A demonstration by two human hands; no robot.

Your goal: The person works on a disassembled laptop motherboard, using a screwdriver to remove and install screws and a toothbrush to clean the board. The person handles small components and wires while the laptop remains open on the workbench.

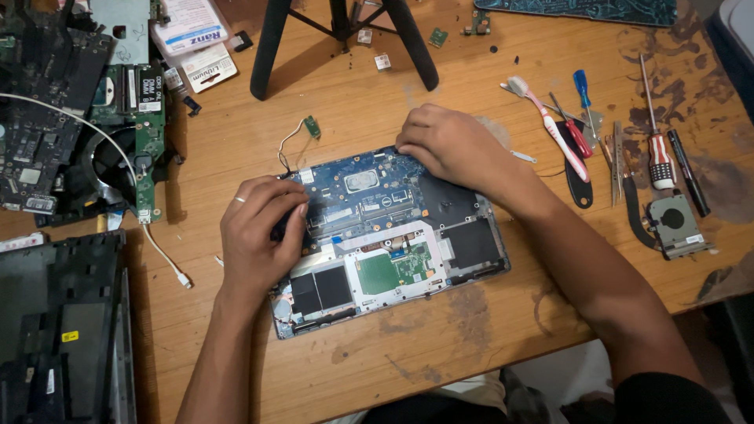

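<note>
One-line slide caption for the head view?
Both hands, left hand and right hand, rest on an opened laptop.

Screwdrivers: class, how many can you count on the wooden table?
3, all right of the opened laptop: a small red-handled one, a blue-handled one, and a red-and-white-handled one. Others may be hidden among the tools.

White packets [192,35] at table's top-left

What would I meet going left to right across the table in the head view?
Green circuit board → left hand → opened laptop → right hand → toothbrush → red-and-white screwdriver → small fan.
</note>
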